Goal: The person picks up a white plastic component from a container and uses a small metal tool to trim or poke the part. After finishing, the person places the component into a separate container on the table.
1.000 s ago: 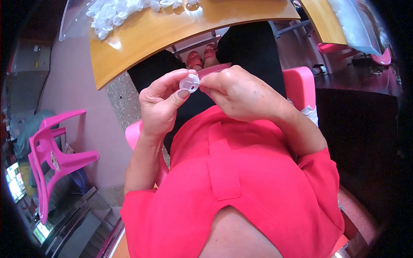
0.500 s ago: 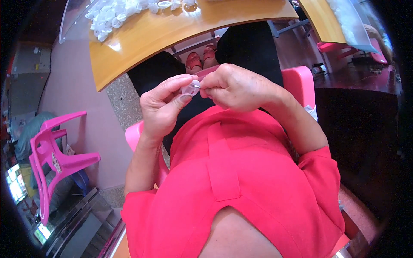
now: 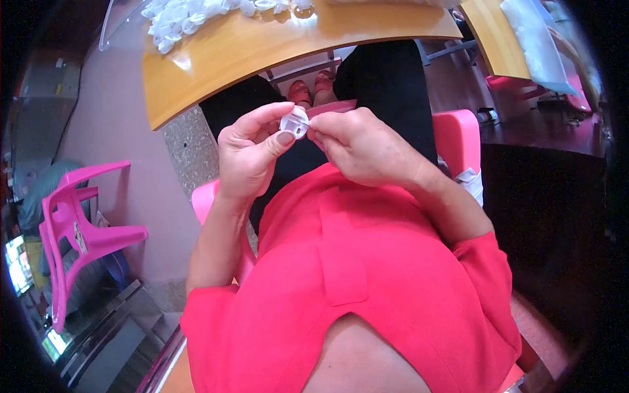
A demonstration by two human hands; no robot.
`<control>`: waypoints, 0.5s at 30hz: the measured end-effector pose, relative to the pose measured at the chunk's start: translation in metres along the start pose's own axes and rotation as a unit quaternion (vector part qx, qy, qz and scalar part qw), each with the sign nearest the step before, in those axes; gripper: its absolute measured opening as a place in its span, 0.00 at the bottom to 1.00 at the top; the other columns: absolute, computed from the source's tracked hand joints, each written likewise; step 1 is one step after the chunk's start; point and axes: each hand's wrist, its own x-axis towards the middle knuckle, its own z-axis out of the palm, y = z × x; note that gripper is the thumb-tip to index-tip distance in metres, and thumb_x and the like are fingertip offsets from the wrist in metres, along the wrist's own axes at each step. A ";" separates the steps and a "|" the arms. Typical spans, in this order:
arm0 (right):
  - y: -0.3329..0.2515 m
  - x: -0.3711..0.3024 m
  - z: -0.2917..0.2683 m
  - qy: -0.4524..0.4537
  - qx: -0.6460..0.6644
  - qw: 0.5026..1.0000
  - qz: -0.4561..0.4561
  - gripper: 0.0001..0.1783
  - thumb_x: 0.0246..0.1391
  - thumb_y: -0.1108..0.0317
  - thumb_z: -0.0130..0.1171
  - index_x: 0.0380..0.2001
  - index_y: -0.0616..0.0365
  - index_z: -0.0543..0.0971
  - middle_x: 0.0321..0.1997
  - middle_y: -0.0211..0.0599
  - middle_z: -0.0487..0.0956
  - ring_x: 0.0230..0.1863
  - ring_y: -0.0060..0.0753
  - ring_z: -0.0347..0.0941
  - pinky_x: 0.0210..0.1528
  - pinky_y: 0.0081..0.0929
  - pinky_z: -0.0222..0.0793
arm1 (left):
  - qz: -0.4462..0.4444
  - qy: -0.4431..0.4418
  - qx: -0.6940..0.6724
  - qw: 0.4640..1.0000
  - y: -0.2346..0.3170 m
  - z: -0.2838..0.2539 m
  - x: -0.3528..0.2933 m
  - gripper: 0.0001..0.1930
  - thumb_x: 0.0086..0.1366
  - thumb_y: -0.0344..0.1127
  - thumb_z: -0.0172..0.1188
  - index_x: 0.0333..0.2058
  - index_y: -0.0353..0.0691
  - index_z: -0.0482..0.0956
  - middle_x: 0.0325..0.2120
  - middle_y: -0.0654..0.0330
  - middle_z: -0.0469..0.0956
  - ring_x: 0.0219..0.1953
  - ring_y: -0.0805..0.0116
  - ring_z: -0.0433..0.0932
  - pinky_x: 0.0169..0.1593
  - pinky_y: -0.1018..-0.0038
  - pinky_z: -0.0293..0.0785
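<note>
A small round white plastic part (image 3: 294,123), like a shallow cap with a slot in it, is gripped between the thumb and index finger of my left hand (image 3: 252,149). Its hollow side shows, tilted up. My right hand (image 3: 367,145) is closed in a pinch at the part's right edge. A thin, light-coloured tip shows between those fingertips and the part; most of it is hidden in the fingers, so its kind does not show. Both hands are above my lap, short of the table's front edge.
Many white plastic pieces (image 3: 177,23) lie heaped on the wooden table (image 3: 255,49) ahead. A second table with a clear tray (image 3: 527,46) of white pieces stands at the far right. A pink plastic stool (image 3: 78,229) lies tipped at the left; a dark cabinet (image 3: 537,196) is right.
The round part has turned so that its hollow side faces up more. My right fingers have shifted slightly up along its edge. The view has moved a little.
</note>
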 end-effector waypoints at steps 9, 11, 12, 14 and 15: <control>-0.012 0.002 0.013 0.019 0.274 0.948 0.160 0.08 0.61 0.74 0.46 0.33 0.65 0.75 0.18 0.27 0.70 0.21 0.15 0.65 0.23 0.16 0.60 | 0.028 0.043 -0.008 0.999 0.001 0.003 -0.001 0.19 0.56 0.21 0.64 0.48 0.30 0.75 0.42 0.52 0.79 0.43 0.68 0.79 0.49 0.74 0.75; -0.013 0.003 0.014 0.039 0.266 0.950 0.158 0.10 0.56 0.75 0.43 0.28 0.66 0.74 0.16 0.34 0.72 0.19 0.23 0.69 0.24 0.27 0.66 | 0.029 0.045 -0.001 0.999 0.001 0.003 -0.001 0.19 0.55 0.20 0.64 0.48 0.30 0.75 0.42 0.52 0.79 0.43 0.68 0.79 0.49 0.74 0.75; -0.013 0.003 0.014 0.039 0.266 0.950 0.158 0.10 0.56 0.75 0.43 0.28 0.66 0.74 0.16 0.34 0.72 0.19 0.23 0.69 0.24 0.27 0.66 | 0.029 0.046 0.007 0.998 0.001 0.003 -0.001 0.19 0.55 0.20 0.64 0.48 0.29 0.75 0.42 0.51 0.79 0.43 0.68 0.79 0.49 0.74 0.75; -0.010 0.002 0.016 0.043 0.254 0.956 0.143 0.08 0.55 0.76 0.45 0.29 0.66 0.74 0.16 0.39 0.73 0.20 0.30 0.73 0.24 0.30 0.66 | 0.031 0.046 -0.001 0.998 0.000 0.003 -0.001 0.19 0.55 0.20 0.64 0.48 0.29 0.75 0.41 0.52 0.79 0.42 0.68 0.79 0.49 0.74 0.75; -0.009 0.001 0.018 0.043 0.254 0.956 0.143 0.08 0.55 0.76 0.45 0.29 0.66 0.74 0.16 0.39 0.73 0.20 0.30 0.73 0.24 0.30 0.66 | 0.032 0.045 -0.009 0.998 0.000 0.003 -0.001 0.19 0.55 0.20 0.64 0.48 0.29 0.75 0.41 0.52 0.79 0.42 0.68 0.79 0.49 0.74 0.75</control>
